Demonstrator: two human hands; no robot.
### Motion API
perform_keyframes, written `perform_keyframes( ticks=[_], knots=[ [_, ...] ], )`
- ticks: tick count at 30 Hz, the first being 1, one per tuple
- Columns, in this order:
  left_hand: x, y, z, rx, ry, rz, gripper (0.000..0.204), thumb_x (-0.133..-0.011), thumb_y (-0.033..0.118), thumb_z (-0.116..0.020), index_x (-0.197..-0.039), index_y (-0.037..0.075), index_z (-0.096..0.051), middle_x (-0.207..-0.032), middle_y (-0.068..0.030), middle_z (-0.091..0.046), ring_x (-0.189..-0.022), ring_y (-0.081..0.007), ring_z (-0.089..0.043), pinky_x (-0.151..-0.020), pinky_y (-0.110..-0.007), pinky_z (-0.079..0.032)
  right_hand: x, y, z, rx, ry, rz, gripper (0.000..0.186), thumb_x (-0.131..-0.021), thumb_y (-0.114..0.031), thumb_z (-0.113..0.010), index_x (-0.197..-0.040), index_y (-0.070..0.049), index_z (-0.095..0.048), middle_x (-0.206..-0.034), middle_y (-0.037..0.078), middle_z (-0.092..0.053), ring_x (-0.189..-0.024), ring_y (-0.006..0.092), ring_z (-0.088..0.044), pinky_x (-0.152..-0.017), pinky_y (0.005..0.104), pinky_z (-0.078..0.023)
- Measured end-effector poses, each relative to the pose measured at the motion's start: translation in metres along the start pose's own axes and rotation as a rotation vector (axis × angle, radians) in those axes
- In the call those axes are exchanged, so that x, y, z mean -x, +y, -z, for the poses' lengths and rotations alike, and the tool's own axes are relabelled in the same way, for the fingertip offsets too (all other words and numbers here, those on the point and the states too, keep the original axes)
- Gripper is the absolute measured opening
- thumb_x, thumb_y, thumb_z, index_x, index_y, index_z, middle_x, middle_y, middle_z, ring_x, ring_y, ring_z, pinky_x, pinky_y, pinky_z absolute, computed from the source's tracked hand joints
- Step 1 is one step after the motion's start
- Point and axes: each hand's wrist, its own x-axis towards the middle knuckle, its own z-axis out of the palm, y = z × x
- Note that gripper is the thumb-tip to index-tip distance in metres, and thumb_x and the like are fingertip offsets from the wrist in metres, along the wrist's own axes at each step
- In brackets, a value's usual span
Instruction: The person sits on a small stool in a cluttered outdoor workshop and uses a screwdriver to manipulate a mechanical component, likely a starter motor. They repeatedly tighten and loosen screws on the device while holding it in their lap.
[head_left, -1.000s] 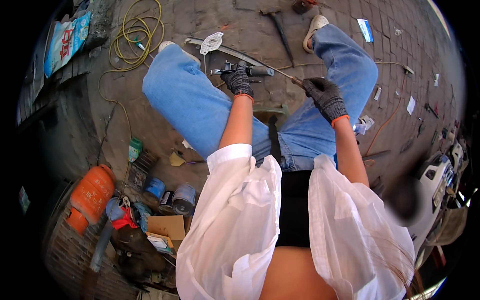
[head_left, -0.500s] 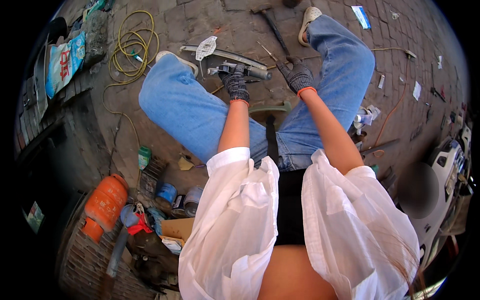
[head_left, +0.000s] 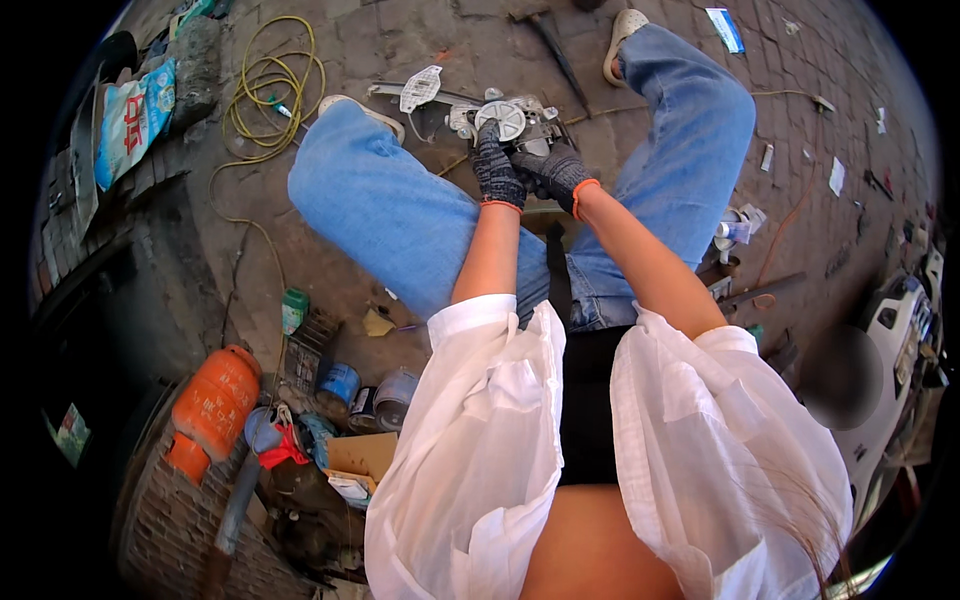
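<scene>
In front of me, between my bent knees, is a grey metal motor assembly, seemingly a car window regulator (head_left: 503, 121), with a round silver drum facing up. My left hand (head_left: 496, 168), in a dark grey knit glove with an orange cuff, grips it at the near side, fingers against the drum. Close beside it my right hand (head_left: 556, 172), gloved the same way, is closed on the assembly's near right side. Its fingertips are partly hidden. A long metal rail (head_left: 457, 97) and a pale perforated plate (head_left: 420, 88) lie just beyond, to the left.
A hammer (head_left: 556, 60) lies beyond my hands on the paving. Coiled yellow hose (head_left: 262, 110) is at the far left. At the lower left are an orange gas cylinder (head_left: 217, 402), paint cans (head_left: 397, 398) and a cardboard box (head_left: 362, 456). A white car part (head_left: 890, 380) stands at the right.
The assembly has been turned so its round drum faces up. My right hand has moved left onto it; the thin screwdriver-like tool seen near that hand no longer shows.
</scene>
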Motion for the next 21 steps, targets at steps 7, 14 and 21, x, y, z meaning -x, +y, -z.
perform_keyframes(
  ticks=[7,14,21],
  knots=[
    [0.001,-0.001,-0.007,-0.042,0.01,-0.036,0.032,-0.079,0.018,-0.057,-0.107,0.001,-0.058,-0.098,-0.0093,-0.062,-0.08,-0.0203,-0.061,-0.069,-0.031,-0.05,-0.021,0.026,-0.012,0.435,0.421,0.282,0.063,-0.069,-0.044,-0.062,-0.116,-0.004,-0.051,-0.108,0.017,-0.058,-0.1,0.0307,-0.056,-0.085,0.0339,-0.044],
    [0.005,0.004,-0.005,-0.067,-0.003,-0.094,0.03,-0.08,0.014,-0.057,-0.106,0.0,-0.058,-0.098,-0.0091,-0.061,-0.08,-0.0191,-0.061,-0.07,-0.03,-0.05,0.011,0.01,-0.015,0.139,0.234,0.259,0.062,-0.068,-0.033,-0.067,-0.118,-0.002,-0.049,-0.113,0.016,-0.056,-0.102,0.0292,-0.055,-0.088,0.0337,-0.043],
    [0.001,0.002,-0.004,-0.178,-0.016,-0.121,0.029,-0.08,0.013,-0.058,-0.106,0.0,-0.057,-0.098,-0.0093,-0.061,-0.08,-0.0183,-0.06,-0.07,-0.029,-0.05,0.007,0.018,-0.021,0.125,0.385,0.198,0.036,-0.068,-0.028,-0.068,-0.088,0.0,-0.059,-0.074,0.01,-0.06,-0.061,0.018,-0.057,-0.053,0.0297,-0.043]
  ],
)
